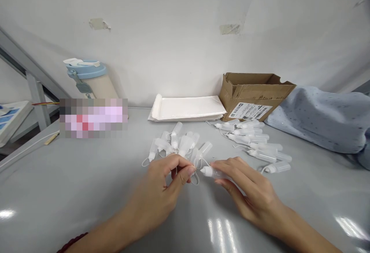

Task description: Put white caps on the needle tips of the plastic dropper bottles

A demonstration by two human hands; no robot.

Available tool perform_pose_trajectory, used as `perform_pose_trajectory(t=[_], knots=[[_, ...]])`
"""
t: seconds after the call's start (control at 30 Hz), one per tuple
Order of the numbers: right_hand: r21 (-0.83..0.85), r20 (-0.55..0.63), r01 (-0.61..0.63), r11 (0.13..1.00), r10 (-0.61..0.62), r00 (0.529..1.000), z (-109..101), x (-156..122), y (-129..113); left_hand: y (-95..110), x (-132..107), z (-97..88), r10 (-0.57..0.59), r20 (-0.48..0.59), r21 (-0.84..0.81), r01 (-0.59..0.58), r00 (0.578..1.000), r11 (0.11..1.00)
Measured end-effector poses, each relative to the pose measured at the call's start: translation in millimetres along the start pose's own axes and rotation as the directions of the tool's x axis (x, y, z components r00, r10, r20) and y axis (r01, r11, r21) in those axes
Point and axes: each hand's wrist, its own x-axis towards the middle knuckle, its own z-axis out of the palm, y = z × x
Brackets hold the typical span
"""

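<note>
Between the thumb and fingers of my right hand (245,191) lies a small translucent bottle (212,172), its white cap pointing left. My left hand (164,187) pinches something thin in front of that cap, where a white cord (195,179) loops down; the fingertips hide the exact grip. Just beyond my left hand is a loose pile of similar translucent bottles (175,135) with thin white cords. To the right, past my right hand, several more such bottles (260,154) lie in a rough row, caps mostly leftward.
White padded envelopes (189,108) lie stacked against the wall. Beside them stands an open cardboard box (257,95) with a label. A blue-grey cloth (320,118) is at the right. A tumbler (92,79) with a blue lid stands back left, behind a blurred-out item (94,118).
</note>
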Motion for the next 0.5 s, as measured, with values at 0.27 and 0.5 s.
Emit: perform_pose_trajectory(t=[0.27,0.5], knots=[[-0.072,-0.012,0.074,0.995,-0.075,0.997,3.7,-3.0,-0.9,-7.4,-2.9,7.3,0.130,-0.002,0.075,-0.130,0.991,0.989],[-0.084,-0.031,0.069,0.994,-0.072,0.997,3.1,-2.2,-4.9,-7.0,-3.2,5.9,0.213,-0.011,0.069,-0.211,0.977,0.975]])
